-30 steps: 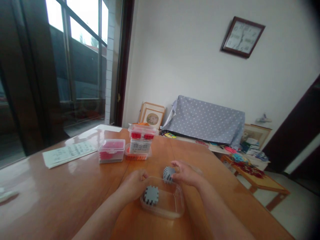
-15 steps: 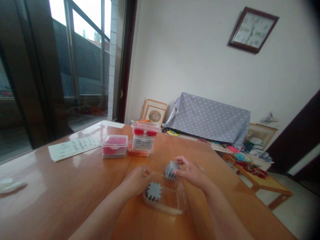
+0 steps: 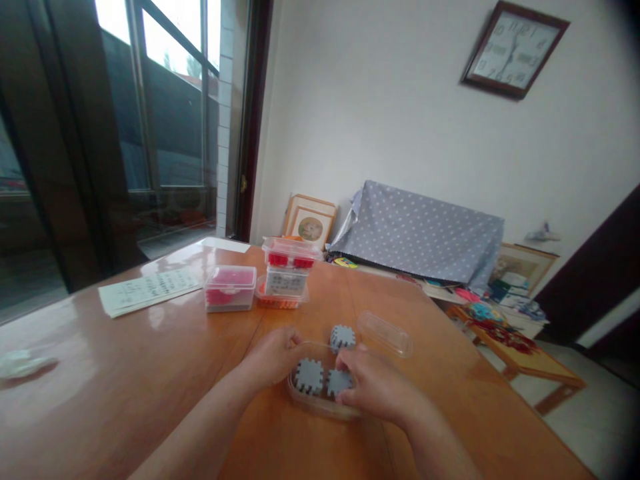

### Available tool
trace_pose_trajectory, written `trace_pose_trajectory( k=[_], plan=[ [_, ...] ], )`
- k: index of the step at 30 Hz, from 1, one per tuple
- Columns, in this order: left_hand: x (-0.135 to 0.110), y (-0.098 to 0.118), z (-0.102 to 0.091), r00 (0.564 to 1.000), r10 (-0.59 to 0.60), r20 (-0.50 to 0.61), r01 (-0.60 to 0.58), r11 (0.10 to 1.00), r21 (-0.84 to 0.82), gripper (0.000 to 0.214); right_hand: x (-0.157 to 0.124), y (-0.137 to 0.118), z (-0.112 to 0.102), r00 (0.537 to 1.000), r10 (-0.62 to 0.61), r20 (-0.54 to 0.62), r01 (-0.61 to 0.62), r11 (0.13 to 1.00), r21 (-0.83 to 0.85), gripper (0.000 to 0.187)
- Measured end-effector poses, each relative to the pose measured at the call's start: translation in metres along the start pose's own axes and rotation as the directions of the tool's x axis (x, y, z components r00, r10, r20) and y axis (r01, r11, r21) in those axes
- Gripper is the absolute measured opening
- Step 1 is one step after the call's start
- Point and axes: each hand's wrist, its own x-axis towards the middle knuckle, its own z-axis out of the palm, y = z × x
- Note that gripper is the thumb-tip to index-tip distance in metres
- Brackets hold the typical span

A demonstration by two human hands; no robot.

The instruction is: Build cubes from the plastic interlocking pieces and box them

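Note:
A clear plastic container (image 3: 325, 408) sits on the table in front of me. My left hand (image 3: 280, 353) has its fingers curled, pinching the container's rim at the left. Inside, on the left, lies a stack of grey interlocking tiles (image 3: 309, 377) with toothed edges. My right hand (image 3: 367, 381) reaches over the container's right side, thumb and fingers around a second set of grey interlocking tiles (image 3: 339, 382), low beside the first. Just behind the container stands another group of grey interlocking tiles (image 3: 343, 337), partly hidden by my right hand.
A clear lid (image 3: 385, 335) lies behind my right hand. Farther back stand a pink-filled plastic box (image 3: 231, 289) and stacked boxes (image 3: 287, 281) with red and orange contents. Written sheets (image 3: 150, 291) lie at left, near a crumpled white item (image 3: 23, 364).
My right hand has moved grey tiles from behind the container down into its right side, uncovering the clear lid. My left hand remains at the rim.

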Motion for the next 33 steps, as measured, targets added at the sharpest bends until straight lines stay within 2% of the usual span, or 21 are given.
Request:
trace_pose_trajectory(
  k=[6, 10, 13, 15, 17, 20, 23, 25, 28, 33],
  plan=[
    [0.001, -0.003, 0.003, 1.000, 0.008, -0.005, -0.008, 0.999, -0.042, 0.033, 0.002, -0.001, 0.003, 1.000, -0.005, 0.025, 0.006, 0.998, -0.061, 0.036],
    [0.001, -0.004, 0.001, 1.000, 0.013, 0.010, -0.012, 0.998, -0.054, 0.035, -0.001, 0.003, -0.002, 1.000, -0.008, -0.009, 0.009, 0.998, 0.056, 0.033],
    [0.001, -0.004, 0.000, 1.000, 0.024, 0.009, -0.023, 0.999, -0.043, 0.036, 0.004, 0.011, -0.009, 0.997, 0.004, -0.081, 0.010, 0.985, 0.174, 0.018],
    [0.001, -0.004, 0.000, 1.000, 0.028, 0.001, -0.028, 0.999, -0.037, 0.035, 0.012, 0.019, -0.012, 0.987, 0.043, -0.153, -0.006, 0.972, 0.234, 0.015],
    [0.002, -0.005, 0.001, 1.000, 0.025, -0.006, -0.025, 0.999, -0.035, 0.035, 0.022, 0.030, -0.014, 0.973, 0.076, -0.219, -0.020, 0.968, 0.250, 0.021],
    [0.005, -0.009, 0.002, 0.999, 0.041, -0.010, -0.041, 0.999, -0.033, 0.036, 0.039, 0.047, -0.013, 0.962, 0.084, -0.260, -0.029, 0.977, 0.210, 0.041],
    [0.008, -0.014, 0.004, 0.998, 0.068, -0.004, -0.068, 0.997, -0.032, 0.038, 0.053, 0.060, -0.008, 0.974, 0.073, -0.213, -0.039, 0.987, 0.158, 0.064],
    [0.009, -0.017, 0.005, 0.997, 0.074, -0.009, -0.074, 0.997, -0.019, 0.038, 0.061, 0.064, -0.005, 0.988, 0.065, -0.143, -0.044, 0.989, 0.144, 0.071],
    [0.010, -0.019, 0.004, 0.996, 0.091, -0.015, -0.091, 0.996, 0.002, 0.032, 0.067, 0.066, -0.004, 0.995, 0.049, -0.081, -0.037, 0.989, 0.142, 0.070],
    [0.006, -0.014, 0.002, 0.997, 0.068, -0.025, -0.068, 0.997, -0.025, 0.031, 0.074, 0.067, -0.009, 0.999, 0.014, -0.029, -0.010, 0.992, 0.125, 0.056]
  ],
)
